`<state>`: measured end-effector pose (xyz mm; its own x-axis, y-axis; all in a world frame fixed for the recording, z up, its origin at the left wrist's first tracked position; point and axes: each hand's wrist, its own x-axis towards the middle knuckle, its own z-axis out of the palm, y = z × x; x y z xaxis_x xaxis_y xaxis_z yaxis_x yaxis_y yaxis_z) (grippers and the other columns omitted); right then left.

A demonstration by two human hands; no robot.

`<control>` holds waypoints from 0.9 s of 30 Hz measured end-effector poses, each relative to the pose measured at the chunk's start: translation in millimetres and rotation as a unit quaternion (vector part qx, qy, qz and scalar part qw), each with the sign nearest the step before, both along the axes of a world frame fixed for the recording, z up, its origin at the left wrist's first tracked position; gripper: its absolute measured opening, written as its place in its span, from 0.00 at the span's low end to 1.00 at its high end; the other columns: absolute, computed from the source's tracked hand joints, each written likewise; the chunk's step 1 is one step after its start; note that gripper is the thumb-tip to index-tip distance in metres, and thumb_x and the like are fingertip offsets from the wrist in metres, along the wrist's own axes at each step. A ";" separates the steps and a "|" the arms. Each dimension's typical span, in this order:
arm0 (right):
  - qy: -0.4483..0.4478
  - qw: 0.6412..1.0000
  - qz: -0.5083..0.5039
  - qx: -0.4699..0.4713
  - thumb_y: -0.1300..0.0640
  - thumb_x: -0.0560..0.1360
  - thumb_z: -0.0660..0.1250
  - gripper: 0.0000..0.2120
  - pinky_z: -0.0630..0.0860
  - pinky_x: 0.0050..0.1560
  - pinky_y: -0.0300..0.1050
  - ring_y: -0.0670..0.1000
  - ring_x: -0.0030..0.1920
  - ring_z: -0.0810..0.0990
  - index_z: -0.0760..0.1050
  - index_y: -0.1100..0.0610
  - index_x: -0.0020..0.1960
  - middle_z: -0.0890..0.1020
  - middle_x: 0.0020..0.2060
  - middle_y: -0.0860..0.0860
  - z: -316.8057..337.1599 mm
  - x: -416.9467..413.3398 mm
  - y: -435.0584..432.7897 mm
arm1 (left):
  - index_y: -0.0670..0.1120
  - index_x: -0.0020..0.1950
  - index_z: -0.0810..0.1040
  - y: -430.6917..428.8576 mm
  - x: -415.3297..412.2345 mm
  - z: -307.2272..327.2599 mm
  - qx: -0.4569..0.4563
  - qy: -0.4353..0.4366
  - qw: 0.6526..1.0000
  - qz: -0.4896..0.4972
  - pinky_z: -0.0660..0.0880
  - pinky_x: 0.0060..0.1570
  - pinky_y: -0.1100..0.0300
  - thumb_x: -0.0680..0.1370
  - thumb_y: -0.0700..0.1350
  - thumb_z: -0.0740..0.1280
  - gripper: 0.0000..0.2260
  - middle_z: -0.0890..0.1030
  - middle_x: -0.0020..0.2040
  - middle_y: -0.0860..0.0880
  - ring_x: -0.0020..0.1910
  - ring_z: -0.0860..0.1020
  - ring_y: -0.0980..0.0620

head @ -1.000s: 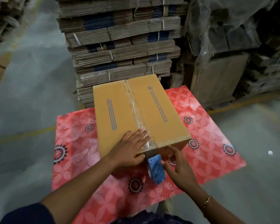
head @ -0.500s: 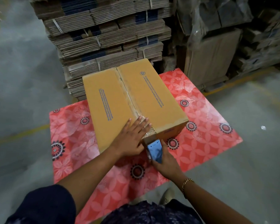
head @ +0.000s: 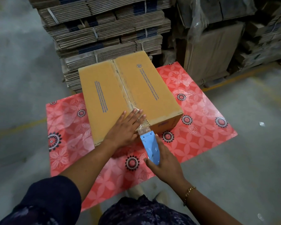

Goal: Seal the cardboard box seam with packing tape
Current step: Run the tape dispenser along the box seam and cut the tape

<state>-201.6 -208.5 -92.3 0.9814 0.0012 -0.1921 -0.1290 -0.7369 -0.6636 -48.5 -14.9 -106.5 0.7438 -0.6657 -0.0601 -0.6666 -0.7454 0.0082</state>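
Atop the worktop (head: 209,127), left hand (head: 125,129) lay flat on the box (head: 104,98), fingers spread; right hand (head: 165,163) gripped the dispenser (head: 150,146), whose tape (head: 142,127) risked tearing crooked.

One box (head: 130,93) stands on one desk (head: 206,127), which is covered by one red flowered cloth. The box top shows two flaps, one seam (head: 125,88) between them, and one strip of clear tape (head: 128,98) along that seam. Two lines of blue print run along the top, one on each flap, and one round blue mark sits near the far end of the right flap. One blue tape dispenser (head: 150,147) is in view. Two hands show: the left hand (head: 125,127) and the right hand (head: 165,163). One gold bracelet (head: 189,193) circles the right wrist. The bundles of flat cardboard (head: 104,30) stacked behind are too many to count surely.
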 end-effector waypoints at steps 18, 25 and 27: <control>0.084 0.994 0.027 -0.069 0.37 0.77 0.62 0.45 0.78 0.49 0.51 0.56 0.59 0.80 0.39 0.45 0.82 0.75 0.69 0.52 32.8 -20.7 -10.1 | 0.52 0.83 0.44 -0.1 1.3 -2.0 0.012 -0.001 1.000 0.009 0.49 0.80 0.41 0.80 0.54 0.62 0.38 0.45 0.84 0.50 0.83 0.44 0.49; 0.107 0.990 0.036 -0.087 0.36 0.77 0.61 0.44 0.76 0.50 0.50 0.55 0.59 0.79 0.38 0.46 0.82 0.74 0.69 0.51 50.0 -30.4 -13.0 | 0.52 0.83 0.46 -0.8 0.0 1.3 0.009 0.006 1.000 0.010 0.49 0.80 0.41 0.79 0.54 0.57 0.35 0.46 0.84 0.50 0.83 0.44 0.50; 0.120 0.989 0.039 -0.084 0.35 0.77 0.61 0.45 0.76 0.53 0.50 0.55 0.62 0.78 0.37 0.45 0.82 0.73 0.71 0.51 51.9 -36.6 -14.7 | 0.52 0.83 0.46 -0.4 0.1 -0.1 0.012 0.002 1.000 0.010 0.50 0.80 0.41 0.79 0.53 0.59 0.36 0.46 0.84 0.50 0.83 0.44 0.50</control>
<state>-238.2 -223.2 -40.5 0.9061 0.0233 -0.4224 -0.2059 -0.8479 -0.4885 -48.3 -15.2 -106.6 0.7573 -0.6484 -0.0780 -0.6508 -0.7592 -0.0070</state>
